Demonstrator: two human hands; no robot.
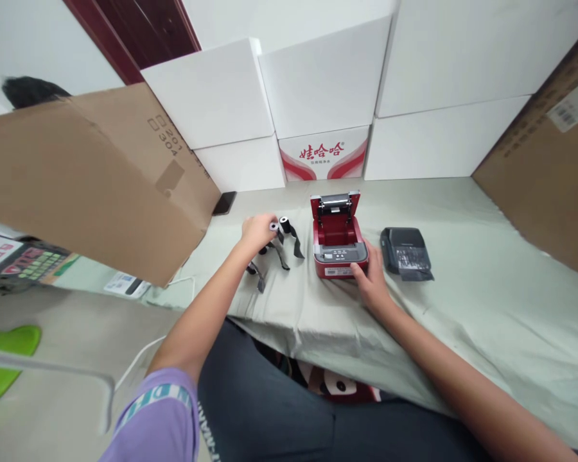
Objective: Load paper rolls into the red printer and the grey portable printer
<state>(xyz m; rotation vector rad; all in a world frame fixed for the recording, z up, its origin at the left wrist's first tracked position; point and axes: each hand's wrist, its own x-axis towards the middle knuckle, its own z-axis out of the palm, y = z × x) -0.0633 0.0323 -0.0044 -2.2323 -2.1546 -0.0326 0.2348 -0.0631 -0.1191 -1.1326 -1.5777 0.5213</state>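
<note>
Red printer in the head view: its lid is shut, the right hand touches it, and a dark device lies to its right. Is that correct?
The lid is not shut: the head view shows it raised, with the red compartment exposed. The rest holds: the right hand touches the red printer, and a dark device lies to its right.

One head-worn view, forward and down, near above the cloth-covered table (472,244).

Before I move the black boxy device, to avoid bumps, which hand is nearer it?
Right hand: beside the black boxy device, on the red printer. Left hand: farther, across the printer, at the black rolls.
</note>
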